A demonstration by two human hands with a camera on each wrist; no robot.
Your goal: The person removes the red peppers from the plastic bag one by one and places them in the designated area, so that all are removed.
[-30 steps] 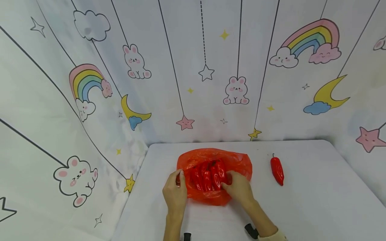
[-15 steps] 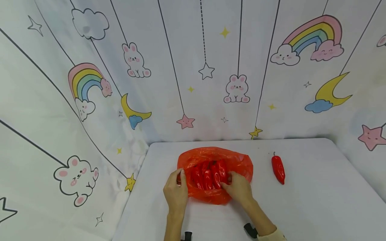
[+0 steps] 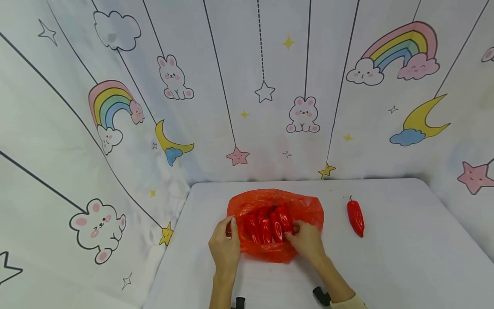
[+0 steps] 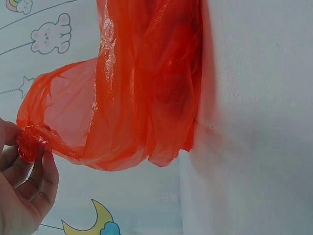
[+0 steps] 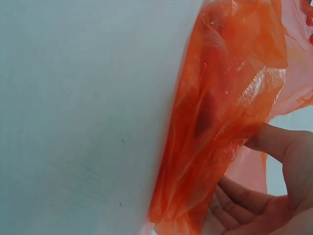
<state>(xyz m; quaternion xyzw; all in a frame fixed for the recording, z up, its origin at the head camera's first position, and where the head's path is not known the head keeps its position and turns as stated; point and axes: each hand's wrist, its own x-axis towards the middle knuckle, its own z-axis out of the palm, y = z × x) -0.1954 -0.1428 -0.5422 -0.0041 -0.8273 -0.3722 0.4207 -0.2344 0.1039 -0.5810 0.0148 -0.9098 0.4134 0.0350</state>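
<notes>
With the left hand [image 3: 225, 249] pinching the red bag [image 3: 262, 196] at its left side, the right hand [image 3: 308, 242], half curled, reached beside the peppers [image 3: 265, 230] inside, its hold unclear; handling them seemed the step, a sure grip the next need

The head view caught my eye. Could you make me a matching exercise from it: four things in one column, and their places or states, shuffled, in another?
Things
1. left hand
2. right hand
3. orange-red bag
4. lone pepper

Places and states
A. lying on the white table, apart from the bag
B. at the bag's right side
C. mouth open, with several red peppers inside
D. pinching the bag's left edge

Right pairs: 1-D; 2-B; 3-C; 4-A
</notes>
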